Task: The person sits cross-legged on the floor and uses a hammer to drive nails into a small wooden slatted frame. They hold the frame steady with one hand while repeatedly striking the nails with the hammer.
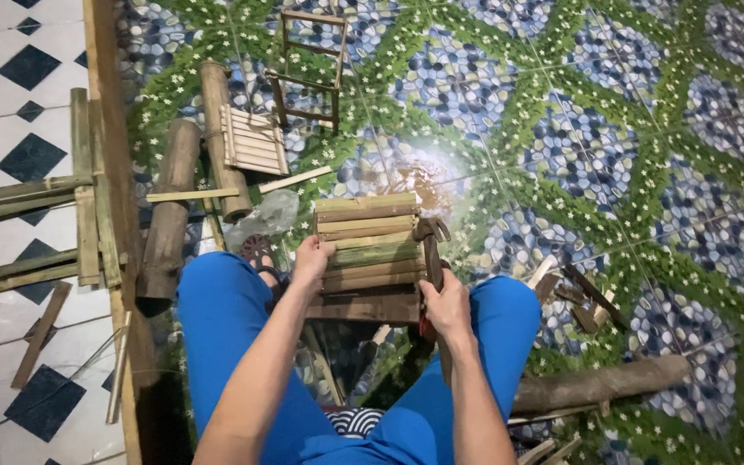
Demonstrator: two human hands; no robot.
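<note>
Two bare hands work between blue-trousered knees. The left hand [312, 258] pinches the left edge of a small slatted bamboo panel [368, 239] resting on a dark wooden block [363, 306] on the patterned floor [613, 129]. The right hand [447, 306] is wrapped around a claw hammer [431, 245], its head at the panel's right edge. Logs [168, 215] lie far left.

Blue trousers [226, 319]; green-blue pebble-patterned floor [613, 129]; tan bamboo slats [368, 232].
</note>
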